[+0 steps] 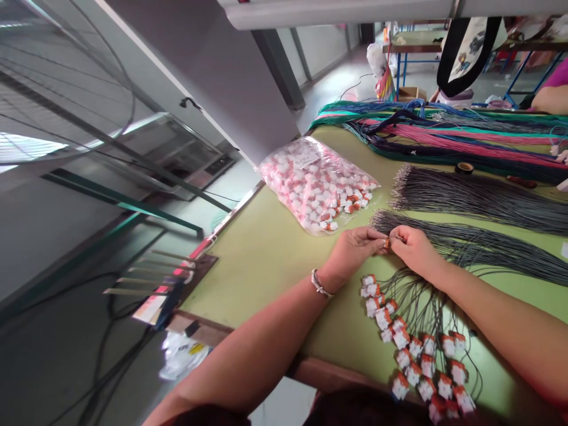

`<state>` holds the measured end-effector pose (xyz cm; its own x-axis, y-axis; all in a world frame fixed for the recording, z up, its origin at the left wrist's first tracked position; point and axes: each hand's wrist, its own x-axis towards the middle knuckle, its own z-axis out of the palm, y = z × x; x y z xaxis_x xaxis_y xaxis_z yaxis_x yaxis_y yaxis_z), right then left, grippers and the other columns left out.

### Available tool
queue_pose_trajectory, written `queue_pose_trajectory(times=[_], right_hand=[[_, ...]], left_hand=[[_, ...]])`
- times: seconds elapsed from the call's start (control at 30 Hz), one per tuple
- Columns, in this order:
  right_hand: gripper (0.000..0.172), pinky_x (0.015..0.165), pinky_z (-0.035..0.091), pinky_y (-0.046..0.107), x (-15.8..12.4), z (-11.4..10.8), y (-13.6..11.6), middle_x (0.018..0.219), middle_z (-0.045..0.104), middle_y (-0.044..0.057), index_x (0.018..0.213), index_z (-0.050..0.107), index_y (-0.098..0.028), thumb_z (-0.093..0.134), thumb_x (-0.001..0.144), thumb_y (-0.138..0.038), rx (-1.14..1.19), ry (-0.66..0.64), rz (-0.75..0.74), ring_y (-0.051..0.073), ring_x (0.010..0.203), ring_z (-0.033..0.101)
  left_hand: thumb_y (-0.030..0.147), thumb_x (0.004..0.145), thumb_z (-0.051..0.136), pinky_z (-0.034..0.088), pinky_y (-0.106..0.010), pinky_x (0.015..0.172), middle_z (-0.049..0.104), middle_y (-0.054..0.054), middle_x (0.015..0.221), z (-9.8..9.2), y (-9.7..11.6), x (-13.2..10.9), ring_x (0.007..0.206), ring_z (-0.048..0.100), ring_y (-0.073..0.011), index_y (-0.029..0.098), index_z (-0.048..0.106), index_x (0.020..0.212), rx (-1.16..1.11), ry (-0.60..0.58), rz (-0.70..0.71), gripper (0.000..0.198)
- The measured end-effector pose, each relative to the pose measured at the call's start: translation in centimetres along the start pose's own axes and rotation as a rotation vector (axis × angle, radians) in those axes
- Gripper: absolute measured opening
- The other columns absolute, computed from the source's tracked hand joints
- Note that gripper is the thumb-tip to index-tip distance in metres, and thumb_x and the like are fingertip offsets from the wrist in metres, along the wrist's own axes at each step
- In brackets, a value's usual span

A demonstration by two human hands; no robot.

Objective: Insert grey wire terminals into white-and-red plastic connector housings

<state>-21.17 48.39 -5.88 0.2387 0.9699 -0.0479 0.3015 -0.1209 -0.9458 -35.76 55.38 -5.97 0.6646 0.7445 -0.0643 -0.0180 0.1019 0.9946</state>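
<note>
My left hand (356,247) pinches a small connector (386,243), of which only an orange bit shows between the fingertips. Against it, my right hand (410,245) has thumb and forefinger closed on what looks like the end of a thin dark wire; the fingers hide most of it. Just beyond the hands lies a bundle of dark wires (470,239) with bare metal tips. Nearer my body, several white-and-orange connectors (400,338) with dark wires attached lie in a loose heap below my right forearm.
A clear plastic bag (310,180) of white-and-orange connectors lies beyond my left hand on the green table (261,248). Another dark wire bundle (483,198), a tape roll (464,168) and coloured cables (444,133) lie farther back. A pronged rack (177,281) sits at the left edge. Someone's arm (550,97) shows far right.
</note>
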Motion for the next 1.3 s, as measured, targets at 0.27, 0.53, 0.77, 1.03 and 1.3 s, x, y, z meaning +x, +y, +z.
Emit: queue_pose_trajectory(times=[0.27,0.53,0.77,1.03,1.3], right_hand=[[0.018,0.046,0.03,0.021,0.0,-0.6,-0.4,0.056,0.052,-0.004,0.072,0.055,-0.017,0.055,0.072,-0.036,0.108,-0.049,-0.021,0.007,0.047,0.038],[0.031,0.036,0.028,0.02,-0.4,-0.9,-0.4,0.052,0.053,-0.005,0.093,0.061,-0.017,0.063,0.071,-0.039,0.234,-0.118,0.093,0.006,0.036,0.036],[0.031,0.048,0.036,0.021,-0.2,-1.4,-1.0,0.057,0.058,-0.002,0.092,0.064,-0.013,0.058,0.066,-0.028,0.357,-0.223,0.1,0.008,0.05,0.045],[0.029,0.05,0.043,0.021,-0.1,-1.1,-0.9,0.067,0.068,0.001,0.095,0.058,-0.014,0.061,0.069,-0.025,0.236,-0.139,0.111,0.007,0.049,0.052],[0.008,0.038,0.036,0.019,-0.4,-0.8,-1.2,0.049,0.049,-0.006,0.068,0.055,-0.017,0.055,0.061,-0.021,0.238,0.04,0.159,0.006,0.04,0.04]], left_hand=[[0.034,0.069,0.074,0.051,-0.022,0.059,0.069,-0.004,0.066,-2.7,2.3,-0.6,0.059,0.063,-0.0113,0.013,0.07,0.08,0.204,-0.23,-0.082,0.024],[0.026,0.083,0.058,0.051,-0.03,0.08,0.07,-0.009,0.094,-5.0,4.4,-0.7,0.086,0.064,-0.0179,0.02,0.073,0.085,0.66,-0.442,0.3,0.016],[0.02,0.089,0.044,0.045,-0.041,0.088,0.06,-0.012,0.1,-5.7,0.3,3.5,0.1,0.052,-0.0263,0.018,0.065,0.109,1.308,0.305,0.362,0.029],[0.018,0.086,0.048,0.043,-0.039,0.085,0.064,-0.01,0.088,-5.7,0.2,4.2,0.089,0.056,-0.0245,0.017,0.065,0.088,1.294,0.231,0.362,0.018],[0.035,0.075,0.066,0.052,-0.028,0.065,0.068,-0.007,0.08,-3.7,1.6,1.1,0.069,0.063,-0.0154,0.014,0.068,0.089,0.383,0.298,0.22,0.025]])
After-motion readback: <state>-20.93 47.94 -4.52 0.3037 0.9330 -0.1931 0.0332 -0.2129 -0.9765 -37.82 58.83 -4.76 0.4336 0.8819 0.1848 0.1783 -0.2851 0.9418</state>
